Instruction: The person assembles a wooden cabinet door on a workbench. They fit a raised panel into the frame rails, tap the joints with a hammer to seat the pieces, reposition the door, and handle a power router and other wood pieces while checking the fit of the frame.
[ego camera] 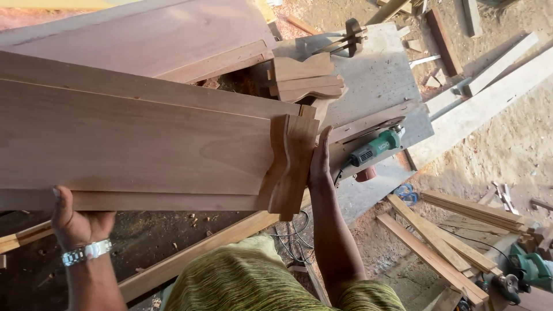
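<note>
While the wide wooden panel [132,144] runs lengthwise left to right before me, my left hand [78,222] curls closed under its lower edge, and my right hand [319,161] presses flat and open against the shaped bracket [291,167] at its end.

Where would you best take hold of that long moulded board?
Probably at its two ends, from opposite sides. The board lies level and long, so one central grip would likely let it tip. The left hand cups the near lower edge; the right hand presses flat on the profiled end.
</note>
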